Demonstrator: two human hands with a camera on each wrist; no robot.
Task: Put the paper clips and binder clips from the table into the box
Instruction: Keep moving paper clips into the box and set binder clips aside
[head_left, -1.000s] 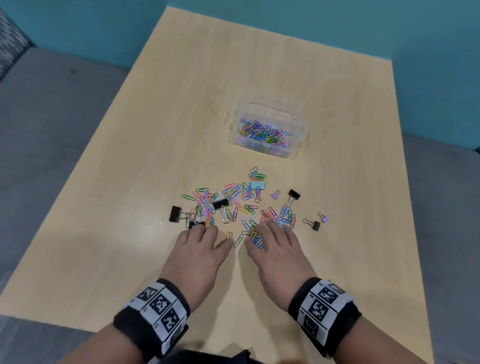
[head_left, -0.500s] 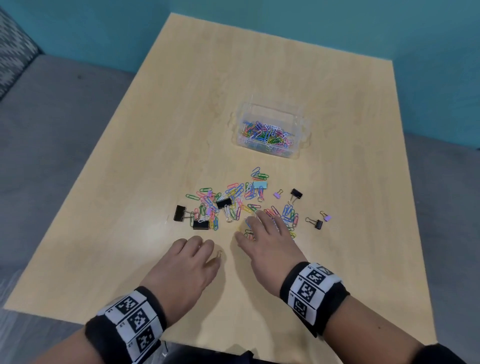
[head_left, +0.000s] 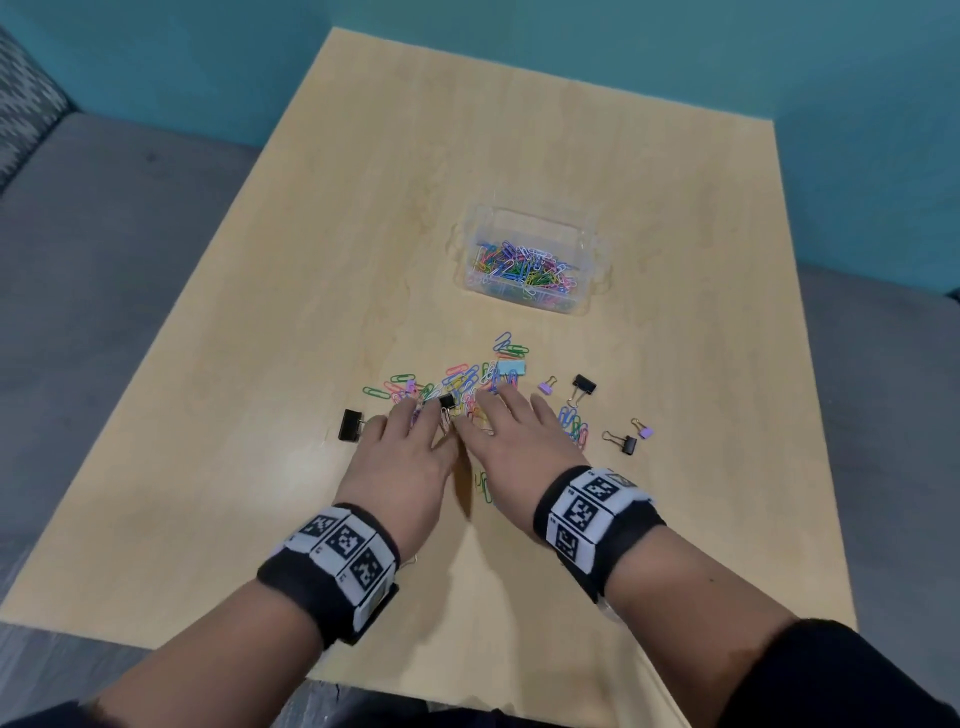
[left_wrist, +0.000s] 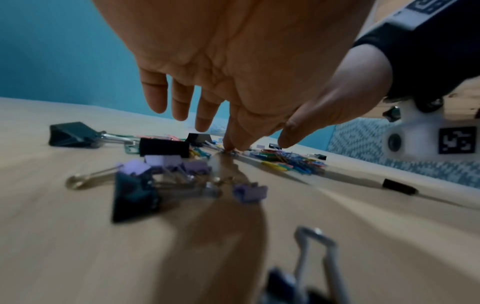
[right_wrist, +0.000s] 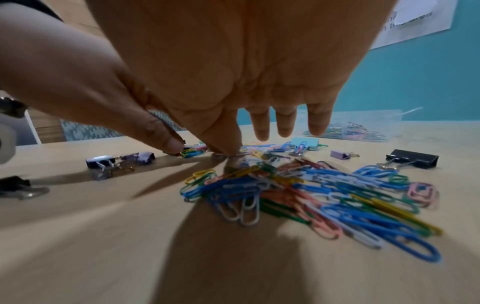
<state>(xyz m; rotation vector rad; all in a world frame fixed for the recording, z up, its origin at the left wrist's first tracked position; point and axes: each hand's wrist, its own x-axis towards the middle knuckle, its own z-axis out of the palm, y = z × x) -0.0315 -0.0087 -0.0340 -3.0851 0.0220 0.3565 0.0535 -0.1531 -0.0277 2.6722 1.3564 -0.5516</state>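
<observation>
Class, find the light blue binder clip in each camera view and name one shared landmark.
Head: light blue binder clip at centre, just beyond the right hand.
Left wrist: not made out.
Right wrist: right of centre, mid-height.
Shared landmark: teal wall.

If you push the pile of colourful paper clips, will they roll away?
Probably not: the paper clips are flat wire loops lying on the table, so they should slide. Tangled, several may drag together. They look thin and light, likely slipping from fingertips.
</observation>
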